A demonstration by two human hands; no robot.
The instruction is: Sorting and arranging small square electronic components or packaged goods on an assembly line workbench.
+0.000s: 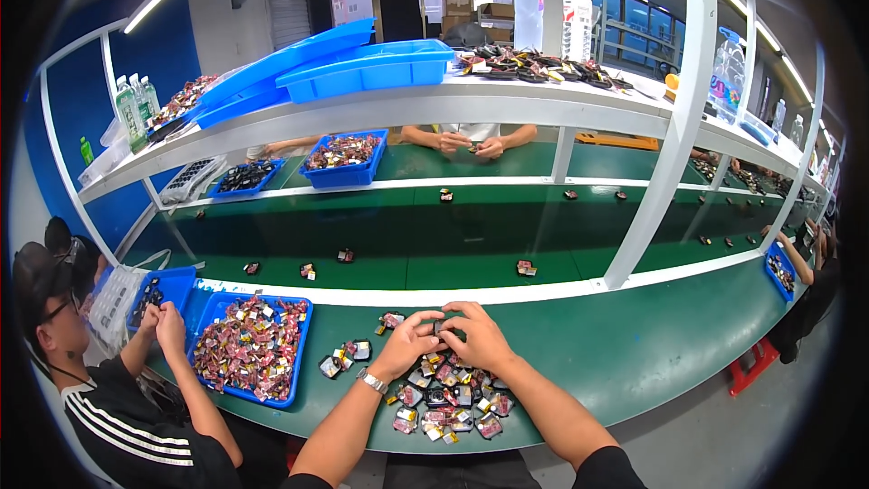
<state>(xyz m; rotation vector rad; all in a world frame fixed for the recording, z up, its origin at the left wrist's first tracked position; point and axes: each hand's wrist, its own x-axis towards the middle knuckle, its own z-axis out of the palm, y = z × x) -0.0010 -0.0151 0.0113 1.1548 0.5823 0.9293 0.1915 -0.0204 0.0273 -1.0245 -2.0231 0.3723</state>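
My left hand (407, 346) and my right hand (478, 340) meet above the green bench, fingers closed together around a small dark plastic part (438, 328). Fingertips cover most of it, so its exact kind does not show. Beneath my wrists lies a pile of small dark casings (442, 397) with pink, yellow and silver pieces in them. A few similar units (346, 356) lie left of my left hand, and one more unit (390, 321) rests just beyond it. A watch with a metal band (371, 380) is on my left wrist.
A blue tray (297, 380) heaped with pink and yellow parts stands to my left, beside a co-worker (136, 398). Past a white rail, a green conveyor belt (434, 244) carries scattered units. An overhead shelf (507, 95) and a white post (665, 127) frame the bench.
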